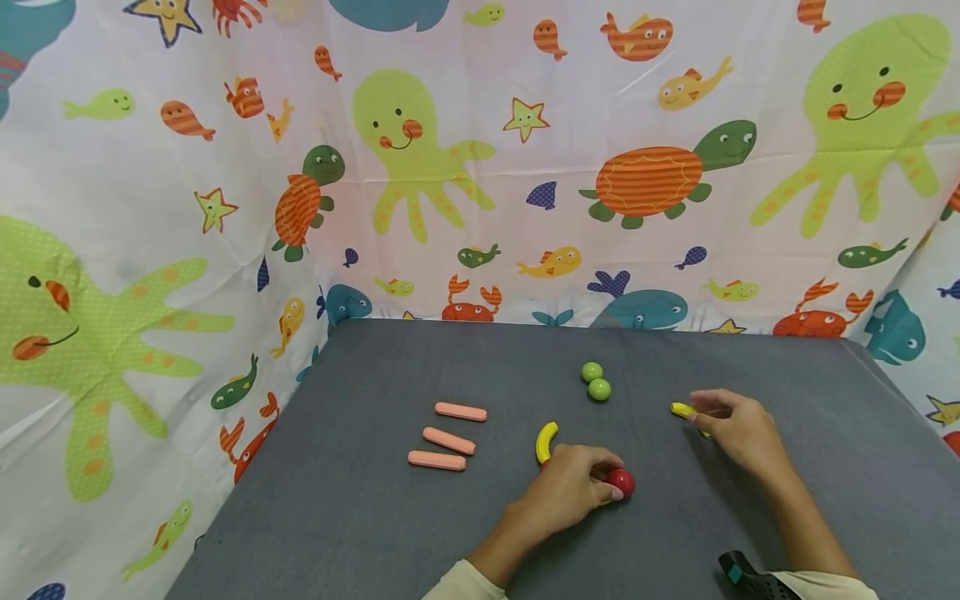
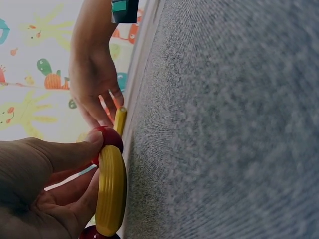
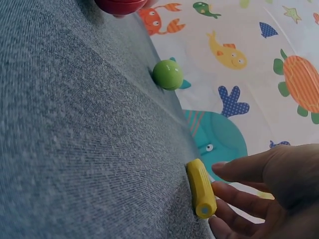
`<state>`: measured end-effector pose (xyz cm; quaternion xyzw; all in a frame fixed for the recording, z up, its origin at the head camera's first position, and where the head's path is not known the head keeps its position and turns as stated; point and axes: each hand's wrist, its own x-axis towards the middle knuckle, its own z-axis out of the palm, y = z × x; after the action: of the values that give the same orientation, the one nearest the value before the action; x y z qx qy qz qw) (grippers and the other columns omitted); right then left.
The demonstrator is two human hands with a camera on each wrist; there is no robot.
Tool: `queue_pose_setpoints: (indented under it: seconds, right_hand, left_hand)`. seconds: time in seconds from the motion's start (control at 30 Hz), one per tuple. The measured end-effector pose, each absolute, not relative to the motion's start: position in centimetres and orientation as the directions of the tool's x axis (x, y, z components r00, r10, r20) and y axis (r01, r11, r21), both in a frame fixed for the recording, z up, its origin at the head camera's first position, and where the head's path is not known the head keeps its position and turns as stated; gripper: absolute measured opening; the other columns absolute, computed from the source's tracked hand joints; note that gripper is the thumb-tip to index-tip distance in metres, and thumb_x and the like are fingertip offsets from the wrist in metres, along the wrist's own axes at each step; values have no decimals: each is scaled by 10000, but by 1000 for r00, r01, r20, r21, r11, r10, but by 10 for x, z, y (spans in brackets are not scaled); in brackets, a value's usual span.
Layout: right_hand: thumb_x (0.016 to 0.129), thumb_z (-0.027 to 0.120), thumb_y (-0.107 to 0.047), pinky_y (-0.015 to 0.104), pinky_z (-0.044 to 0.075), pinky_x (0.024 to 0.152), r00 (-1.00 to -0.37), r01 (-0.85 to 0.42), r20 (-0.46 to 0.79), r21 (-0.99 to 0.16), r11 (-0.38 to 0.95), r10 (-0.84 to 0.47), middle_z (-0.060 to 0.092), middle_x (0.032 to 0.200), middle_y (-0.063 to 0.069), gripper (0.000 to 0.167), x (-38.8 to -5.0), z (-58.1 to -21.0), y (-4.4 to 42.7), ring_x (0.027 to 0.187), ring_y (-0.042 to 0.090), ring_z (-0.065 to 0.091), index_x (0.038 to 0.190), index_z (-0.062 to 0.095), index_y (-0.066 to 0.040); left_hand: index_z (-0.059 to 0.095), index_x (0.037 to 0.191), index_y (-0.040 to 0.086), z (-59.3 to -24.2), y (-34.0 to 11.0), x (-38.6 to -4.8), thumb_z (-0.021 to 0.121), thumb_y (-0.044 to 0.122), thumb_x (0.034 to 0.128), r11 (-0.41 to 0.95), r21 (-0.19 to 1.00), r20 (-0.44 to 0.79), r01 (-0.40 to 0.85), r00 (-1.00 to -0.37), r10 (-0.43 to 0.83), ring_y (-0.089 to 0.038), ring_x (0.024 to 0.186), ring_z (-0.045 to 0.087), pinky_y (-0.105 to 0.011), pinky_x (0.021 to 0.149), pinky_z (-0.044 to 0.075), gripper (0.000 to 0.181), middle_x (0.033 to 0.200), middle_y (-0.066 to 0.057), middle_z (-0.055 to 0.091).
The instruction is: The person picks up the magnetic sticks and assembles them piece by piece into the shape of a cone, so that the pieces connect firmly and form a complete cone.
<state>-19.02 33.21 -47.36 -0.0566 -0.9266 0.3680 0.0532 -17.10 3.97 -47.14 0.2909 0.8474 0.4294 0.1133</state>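
Note:
My left hand [image 1: 564,490] pinches a red ball [image 1: 621,482] between thumb and fingers, low over the table. In the left wrist view, a curved yellow stick [image 2: 112,191] runs from this ball to a second red ball [image 2: 98,233], partly out of frame. Beyond the left hand in the head view, another curved yellow stick [image 1: 546,442] lies with a bit of red at its near end. To the right, my right hand [image 1: 738,429] has loosely bent fingers around a separate yellow stick [image 3: 201,189]; in the right wrist view its thumb stands apart from the stick.
Two green balls [image 1: 596,381] sit together farther back on the grey table [image 1: 337,517]. Three pink sticks [image 1: 448,439] lie to the left. A curtain [image 1: 465,208] printed with sea animals hangs behind the table and along its sides.

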Motion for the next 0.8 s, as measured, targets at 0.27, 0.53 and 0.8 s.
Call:
queue_pose_setpoints:
  seconds: [0.27, 0.53, 0.8]
  right_hand:
    - [964, 772, -140, 324, 485, 663, -994, 61, 30, -669, 741, 109, 734, 1017, 137, 360, -190, -472, 332, 874, 220, 653, 1267, 707, 44]
    - [975, 757, -143, 324, 476, 669, -997, 62, -11, -657, 752, 72, 736, 1005, 141, 330, -190, -475, 334, 846, 220, 617, 1238, 719, 53]
    - [972, 744, -147, 338, 489, 695, -998, 66, -48, -650, 757, 46, 733, 1000, 148, 344, -190, -470, 331, 873, 249, 619, 1225, 719, 84]
  left_hand:
    - [792, 1161, 99, -472, 39, -171, 861, 86, 890, 444, 804, 73, 395, -807, 586, 82, 827, 655, -125, 737, 524, 280, 1001, 87, 776]
    - [795, 1161, 95, -471, 39, -171, 862, 86, 888, 436, 811, 78, 391, -810, 582, 75, 844, 670, -125, 741, 527, 281, 1029, 79, 776]
    - [793, 1152, 91, -471, 40, -171, 867, 85, 883, 437, 805, 87, 401, -809, 581, 80, 842, 673, -118, 733, 523, 279, 1022, 77, 776]
